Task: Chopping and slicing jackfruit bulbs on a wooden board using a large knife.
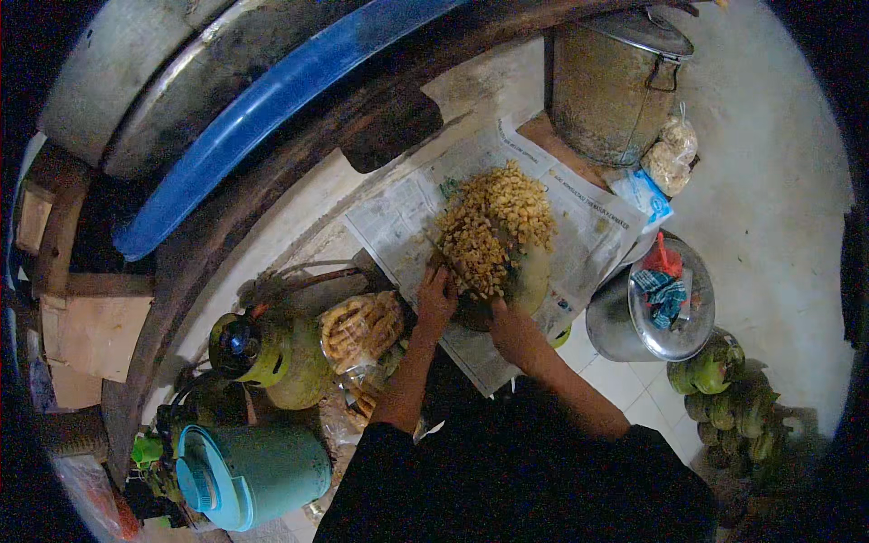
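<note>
A heap of small, pale-brown diced pieces [495, 224] lies on spread newspaper [400, 210]. Under its near right side shows a yellowish, rounded surface [533, 278], perhaps a board or tray. My left hand [436, 295] is at the near left edge of the heap, its fingers pointing down. At the near edge, my right hand [512, 332] reaches in with its fingertips by the lowest pieces. Both sets of fingertips are dim and blurred, so I cannot tell whether either hand grips anything.
Left stand a bag of brown stick snacks [363, 329], a green gas cylinder [271, 366] and a teal lidded bucket [285, 468]. Right are a lidded metal pot [611, 329] bearing cloth, a tall pot [597, 95] and several green rounded objects [709, 366]. A blue rim [271, 115] curves above.
</note>
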{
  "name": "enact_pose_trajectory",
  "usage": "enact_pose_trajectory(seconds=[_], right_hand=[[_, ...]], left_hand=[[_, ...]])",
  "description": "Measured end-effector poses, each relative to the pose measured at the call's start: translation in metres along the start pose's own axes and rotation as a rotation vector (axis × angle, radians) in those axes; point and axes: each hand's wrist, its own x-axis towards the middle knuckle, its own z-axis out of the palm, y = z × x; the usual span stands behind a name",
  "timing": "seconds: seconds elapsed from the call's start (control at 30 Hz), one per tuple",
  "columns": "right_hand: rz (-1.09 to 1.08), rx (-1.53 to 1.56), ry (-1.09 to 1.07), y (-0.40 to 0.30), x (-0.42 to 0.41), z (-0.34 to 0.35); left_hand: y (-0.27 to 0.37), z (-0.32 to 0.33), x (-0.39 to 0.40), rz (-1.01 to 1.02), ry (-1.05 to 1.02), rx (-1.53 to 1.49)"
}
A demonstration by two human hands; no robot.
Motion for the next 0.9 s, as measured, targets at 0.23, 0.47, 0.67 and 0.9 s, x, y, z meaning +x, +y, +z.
enact_pose_trajectory(seconds=[0.23,0.47,0.67,0.9], right_hand=[[-0.010,0.107,-0.026,0.007,0.022,0.040],[-0.139,0.072,-0.026,0.021,0.065,0.061],[-0.117,0.100,-0.002,-0.016,-0.001,-0.005],[-0.027,0.116,-0.040,0.011,0.025,0.052]], left_hand=[[-0.028,0.012,-0.034,-0.143,-0.132,0.225],[-0.036,0.004,-0.036,-0.116,-0.182,0.147],[-0.057,0.002,-0.045,-0.097,-0.107,0.147],[-0.050,0.013,-0.036,-0.211,-0.249,0.170]])
